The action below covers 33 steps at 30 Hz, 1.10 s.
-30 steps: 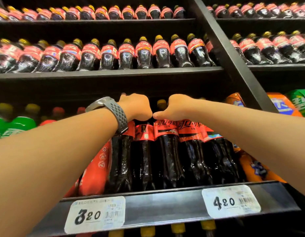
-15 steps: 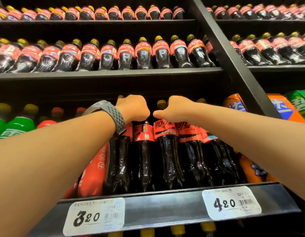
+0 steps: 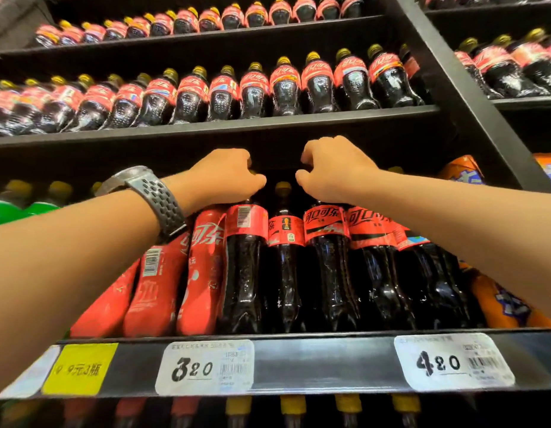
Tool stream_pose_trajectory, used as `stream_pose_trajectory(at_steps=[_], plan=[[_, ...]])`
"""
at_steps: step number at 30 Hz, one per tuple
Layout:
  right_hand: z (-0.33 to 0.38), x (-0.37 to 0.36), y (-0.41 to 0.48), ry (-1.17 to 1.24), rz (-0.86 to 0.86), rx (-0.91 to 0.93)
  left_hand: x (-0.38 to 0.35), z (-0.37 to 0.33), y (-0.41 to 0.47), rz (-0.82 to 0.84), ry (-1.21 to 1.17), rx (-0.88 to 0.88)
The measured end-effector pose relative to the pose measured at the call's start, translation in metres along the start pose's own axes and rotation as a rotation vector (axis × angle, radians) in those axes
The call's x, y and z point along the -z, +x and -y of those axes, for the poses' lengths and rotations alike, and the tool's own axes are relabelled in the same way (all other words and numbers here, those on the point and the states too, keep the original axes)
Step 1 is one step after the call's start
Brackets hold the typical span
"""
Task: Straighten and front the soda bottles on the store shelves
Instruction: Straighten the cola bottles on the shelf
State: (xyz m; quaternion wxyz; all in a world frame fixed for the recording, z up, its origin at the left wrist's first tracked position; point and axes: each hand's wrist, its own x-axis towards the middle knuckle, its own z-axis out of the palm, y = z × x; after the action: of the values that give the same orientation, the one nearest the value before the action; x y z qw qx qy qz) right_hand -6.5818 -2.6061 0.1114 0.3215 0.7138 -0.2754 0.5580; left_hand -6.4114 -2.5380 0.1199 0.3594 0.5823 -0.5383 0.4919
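A black metal store shelf [image 3: 298, 362] fills the head view. Rows of small cola bottles stand on the two boards higher up. On its front lip is a white paper price tag reading 3.20 [image 3: 206, 367], the landmark for what follows.

Just above the tag, towards its right edge, stands a tall dark cola bottle with a red label whose barcode faces out [image 3: 244, 267]. The left hand [image 3: 224, 177], with a grey perforated watch band [image 3: 156, 199] on its wrist, has its fingers curled round the top of this barcode bottle. Further right of the tag, the right hand [image 3: 332, 171] is curled in the same way over the top of a tall dark cola bottle with its white logo facing out [image 3: 326, 257]. Both caps are hidden, so I cannot tell how tight either grip is.

Between the two, above and right of the tag, a slimmer yellow-capped cola bottle [image 3: 283, 257] sits further back. Above and left of the tag, red-wrapped bottles [image 3: 203, 273] lean over.

The step in hand looks like turning and squaring the row. To do it well, twist the barcode bottle from the cap until its logo faces front. Keep its base flat on the shelf so it does not knock its neighbours. Then draw the recessed bottle forward level with the others.
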Motion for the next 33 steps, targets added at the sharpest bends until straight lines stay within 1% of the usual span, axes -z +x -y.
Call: stream_pose_trajectory(at_steps=[2, 4, 6, 8, 11, 15, 17, 20, 23, 27, 30, 33], plan=[[0.009, -0.001, 0.003, -0.02, 0.007, 0.025, 0.001, 0.009, -0.004, 0.045, -0.029, 0.041], [0.018, -0.005, 0.008, -0.061, 0.068, 0.017, 0.0, 0.015, -0.006, 0.071, -0.125, 0.058], [0.024, -0.011, 0.014, -0.153, 0.137, -0.003, -0.002, 0.018, -0.005, 0.065, -0.21, 0.062], [0.03, -0.02, 0.021, -0.243, 0.166, -0.038, -0.005, 0.021, -0.003, 0.06, -0.255, 0.051], [0.036, -0.035, 0.027, -0.328, 0.153, -0.05, -0.009, 0.027, 0.0, 0.046, -0.297, 0.06], [0.046, -0.045, 0.029, -0.345, 0.128, -0.089, -0.016, 0.035, -0.002, 0.031, -0.28, 0.055], [0.049, -0.044, 0.031, -0.328, 0.145, -0.135, -0.02, 0.037, -0.005, 0.019, -0.27, 0.043], [0.052, -0.041, 0.036, -0.23, 0.191, -0.194, -0.025, 0.039, -0.008, -0.015, -0.275, 0.041], [0.054, -0.035, 0.039, -0.143, 0.233, -0.223, -0.026, 0.041, -0.008, 0.011, -0.341, 0.088], [0.054, -0.024, 0.036, -0.061, 0.279, -0.209, -0.024, 0.042, -0.004, 0.099, -0.478, 0.143], [0.057, -0.018, 0.032, -0.007, 0.244, -0.192, -0.024, 0.045, -0.003, 0.099, -0.573, 0.164], [0.052, -0.014, 0.032, 0.007, 0.257, -0.158, -0.025, 0.046, -0.002, 0.078, -0.663, 0.183]])
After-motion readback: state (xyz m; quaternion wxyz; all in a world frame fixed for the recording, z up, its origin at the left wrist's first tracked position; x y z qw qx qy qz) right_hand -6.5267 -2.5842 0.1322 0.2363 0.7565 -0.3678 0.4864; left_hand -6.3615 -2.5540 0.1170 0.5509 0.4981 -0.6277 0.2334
